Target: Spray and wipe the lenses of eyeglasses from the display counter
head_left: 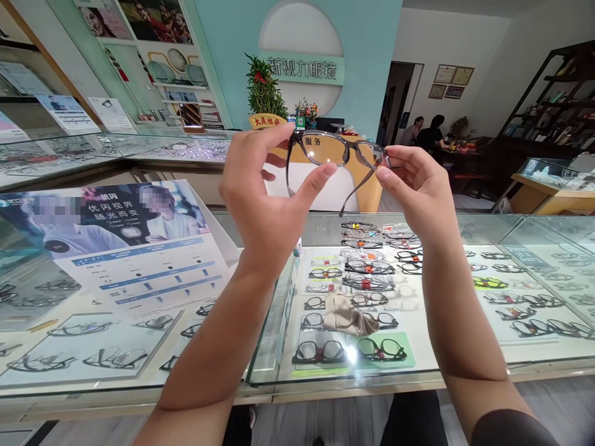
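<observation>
"Glasses (pixel 352 145), dark-rimmed, held aloft over a shop counter (pixel 353 391). Who has them?"

"One person, two bare hands. The left hand (pixel 260 186) grips one end, index finger at the upper corner, thumb by the lower edge of the lens (pixel 325 150)."

"And the right hand (pixel 416 179)?"

"Pinched on the opposite end, thumb and fingers near the hinge. Neither hand has released."

"Their position?"

"Raised before the camera, well apart from the counter's glass top. One temple (pixel 356 192) slants down between the hands."

"What lies below?"

"Rows of frames (pixel 369 267), with a crumpled beige pouch (pixel 346 316) over some of them. Near the front edge, one pair sits against a green mat (pixel 409 347)."

"To the left?"

"A printed card (pixel 153 248) stands tilted on the counter, blue bands across its lower half."

"Background?"

"A leafy plant (pixel 264 93) before a mint wall (pixel 372 37) with Chinese lettering (pixel 302 68); two people (pixel 432 131), far back at right."
</observation>
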`<state>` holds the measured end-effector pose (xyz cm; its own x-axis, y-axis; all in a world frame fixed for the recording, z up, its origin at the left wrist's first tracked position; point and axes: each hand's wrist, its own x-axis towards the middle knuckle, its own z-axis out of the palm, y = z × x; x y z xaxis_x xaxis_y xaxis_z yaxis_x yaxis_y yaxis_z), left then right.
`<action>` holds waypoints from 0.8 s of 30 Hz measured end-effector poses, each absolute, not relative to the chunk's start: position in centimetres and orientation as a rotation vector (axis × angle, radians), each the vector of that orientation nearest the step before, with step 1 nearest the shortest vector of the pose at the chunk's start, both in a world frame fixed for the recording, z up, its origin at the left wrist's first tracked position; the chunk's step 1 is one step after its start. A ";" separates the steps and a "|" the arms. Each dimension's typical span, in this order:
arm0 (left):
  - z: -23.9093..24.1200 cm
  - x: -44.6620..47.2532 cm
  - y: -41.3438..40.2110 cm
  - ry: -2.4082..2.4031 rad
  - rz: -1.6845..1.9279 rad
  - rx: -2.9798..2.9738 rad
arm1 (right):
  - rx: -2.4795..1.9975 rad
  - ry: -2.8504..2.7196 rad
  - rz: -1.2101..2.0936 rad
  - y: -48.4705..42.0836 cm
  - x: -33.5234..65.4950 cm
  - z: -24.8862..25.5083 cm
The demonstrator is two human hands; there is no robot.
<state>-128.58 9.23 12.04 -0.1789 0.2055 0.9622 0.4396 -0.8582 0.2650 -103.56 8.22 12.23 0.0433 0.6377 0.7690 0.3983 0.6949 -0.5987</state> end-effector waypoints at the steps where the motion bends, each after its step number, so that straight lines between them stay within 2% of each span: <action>1: 12.0 -128.7 9.4 -0.764 -2.166 -1.908 | -0.873 -1.570 0.205 8.3 -103.6 12.2; 11: 11.2 -129.5 11.9 -0.676 -2.163 -2.095 | -0.915 -1.497 -0.144 6.4 -104.7 12.6; 24: 11.1 -129.0 12.1 -0.668 -2.224 -2.048 | -0.920 -1.491 -0.186 5.3 -105.2 12.7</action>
<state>-129.02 12.14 11.09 -0.1243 0.2524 0.9596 0.3182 -0.9059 0.2795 -105.20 5.28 12.70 0.1342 0.4223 0.8965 0.6296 0.6623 -0.4062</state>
